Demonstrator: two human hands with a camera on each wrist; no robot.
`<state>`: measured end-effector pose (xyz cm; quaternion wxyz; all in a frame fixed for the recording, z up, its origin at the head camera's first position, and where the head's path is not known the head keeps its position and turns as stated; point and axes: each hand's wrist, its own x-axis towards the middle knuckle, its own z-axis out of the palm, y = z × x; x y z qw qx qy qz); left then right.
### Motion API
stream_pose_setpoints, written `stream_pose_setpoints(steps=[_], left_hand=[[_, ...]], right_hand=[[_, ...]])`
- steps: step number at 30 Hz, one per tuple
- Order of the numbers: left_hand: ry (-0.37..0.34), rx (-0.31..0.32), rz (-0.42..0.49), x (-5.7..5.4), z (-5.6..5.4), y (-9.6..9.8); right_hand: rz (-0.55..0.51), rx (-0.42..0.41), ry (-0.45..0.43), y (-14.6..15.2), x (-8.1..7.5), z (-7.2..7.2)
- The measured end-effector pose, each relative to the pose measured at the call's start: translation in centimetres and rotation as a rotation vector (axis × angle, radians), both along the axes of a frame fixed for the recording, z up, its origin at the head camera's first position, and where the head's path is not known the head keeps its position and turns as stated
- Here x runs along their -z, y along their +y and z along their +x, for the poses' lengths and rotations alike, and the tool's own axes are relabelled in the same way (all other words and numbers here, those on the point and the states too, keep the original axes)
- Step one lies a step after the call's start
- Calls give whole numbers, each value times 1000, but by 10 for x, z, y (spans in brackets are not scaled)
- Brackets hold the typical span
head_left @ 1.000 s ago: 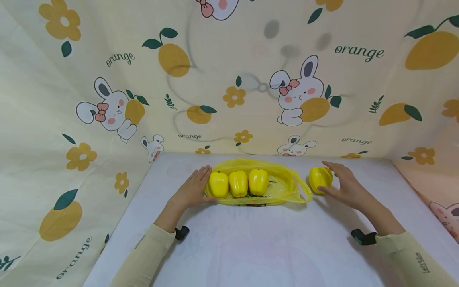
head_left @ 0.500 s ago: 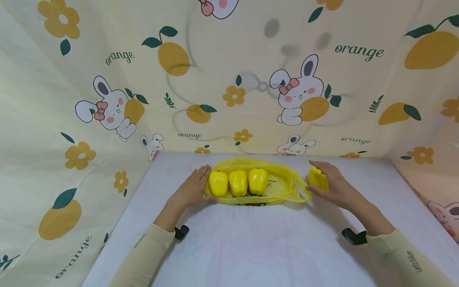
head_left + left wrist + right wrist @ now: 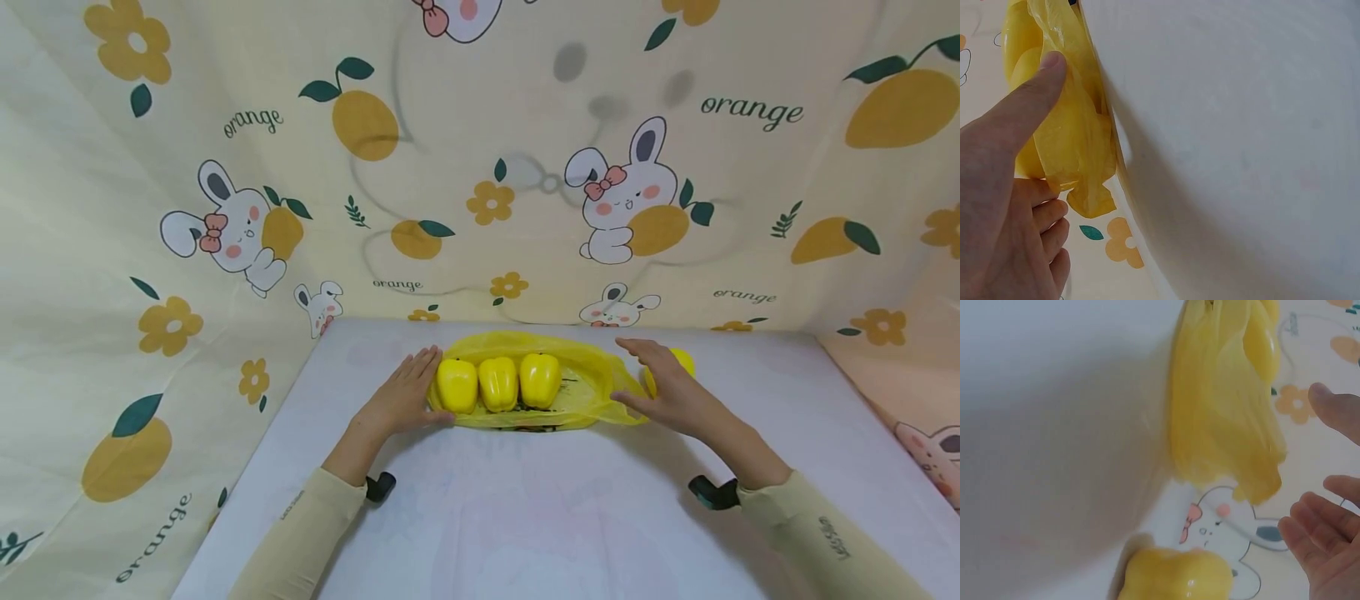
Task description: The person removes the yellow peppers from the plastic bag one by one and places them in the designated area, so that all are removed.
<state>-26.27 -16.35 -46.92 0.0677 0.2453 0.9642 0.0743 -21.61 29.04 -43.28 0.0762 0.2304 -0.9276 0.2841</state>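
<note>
Left hand (image 3: 405,396) spread against yellow plastic bag (image 3: 587,408); your empty, splayed right hand (image 3: 670,396) just slid past that glossy yellow pepper (image 3: 1179,578), still unbagged.

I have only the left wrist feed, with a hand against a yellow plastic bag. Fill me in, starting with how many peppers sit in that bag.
Observer: Three yellow peppers, in a row toward the end of the bag by the left hand.
Operator: Now report the right hand.
Observer: The right hand holds nothing; its thumb and fingers are spread apart.
Operator: Check for any pepper outside.
Observer: One more, a fourth pepper, lies on the table beyond the bag's other end, partly hidden behind the right hand in the head view.
</note>
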Motion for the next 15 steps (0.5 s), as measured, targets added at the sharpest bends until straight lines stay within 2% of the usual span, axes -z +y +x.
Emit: stream_pose_setpoints(steps=[6,15], left_hand=[[3,-2,-7,1,-1,0],[-4,-12,-5,1,-1,2]], right_hand=[[-17,-33,21,-9,5,-2],[-7,-23,-3,-24,12,-6]])
